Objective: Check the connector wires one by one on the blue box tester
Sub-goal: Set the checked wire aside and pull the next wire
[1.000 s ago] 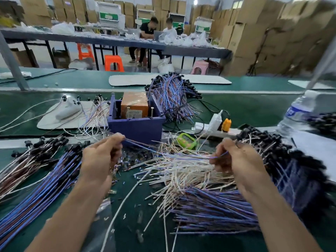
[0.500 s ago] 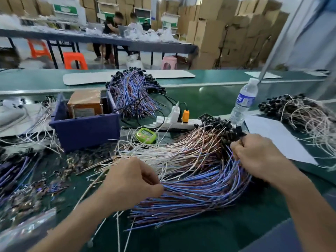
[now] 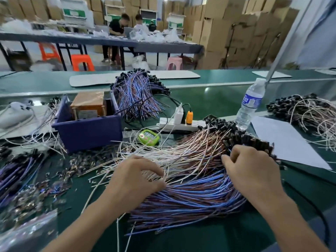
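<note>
Head view: your left hand [image 3: 135, 180] and right hand [image 3: 254, 172] curl into the connector wires [image 3: 190, 160]; actual grip cannot be told. Isolate one wire before going to the blue box tester [image 3: 87, 132].

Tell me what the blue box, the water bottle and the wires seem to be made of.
The box looks like moulded plastic, matte: even blue colour, thick rim. The bottle is clear, glossy thin plastic; you see through its ribbed wall. The wires seem plastic-sheathed, smooth, in blue, brown and white; cores hidden.
</note>
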`<state>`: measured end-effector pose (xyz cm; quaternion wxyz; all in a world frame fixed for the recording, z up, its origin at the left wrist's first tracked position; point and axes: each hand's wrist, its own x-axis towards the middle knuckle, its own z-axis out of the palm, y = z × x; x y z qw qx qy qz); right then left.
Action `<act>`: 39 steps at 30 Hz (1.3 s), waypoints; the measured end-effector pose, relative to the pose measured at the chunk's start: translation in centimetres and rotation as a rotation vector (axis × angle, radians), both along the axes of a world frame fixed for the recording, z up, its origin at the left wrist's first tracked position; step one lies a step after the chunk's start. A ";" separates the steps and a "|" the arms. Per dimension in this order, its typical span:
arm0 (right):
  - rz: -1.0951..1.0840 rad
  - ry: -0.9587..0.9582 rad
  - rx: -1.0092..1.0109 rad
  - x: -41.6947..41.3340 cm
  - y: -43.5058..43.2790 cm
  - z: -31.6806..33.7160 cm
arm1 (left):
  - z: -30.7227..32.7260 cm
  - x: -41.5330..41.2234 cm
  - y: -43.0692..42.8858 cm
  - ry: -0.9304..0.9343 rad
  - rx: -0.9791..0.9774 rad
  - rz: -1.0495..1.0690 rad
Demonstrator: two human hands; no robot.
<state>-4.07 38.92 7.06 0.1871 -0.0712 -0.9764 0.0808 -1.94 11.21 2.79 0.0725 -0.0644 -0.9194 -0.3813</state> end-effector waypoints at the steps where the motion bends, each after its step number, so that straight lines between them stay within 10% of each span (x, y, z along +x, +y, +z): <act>1: 0.045 0.002 -0.023 0.2 -1.1 -0.3 | 0.1 0.0 -0.5 -0.012 0.032 0.018; 24: 0.866 -0.410 -0.397 -0.5 -33.9 -3.6 | -1.2 6.0 -19.7 0.312 0.039 0.887; 39: 0.660 -0.471 -0.367 -4.1 -44.0 -5.4 | -3.9 4.6 -23.7 0.239 0.205 1.049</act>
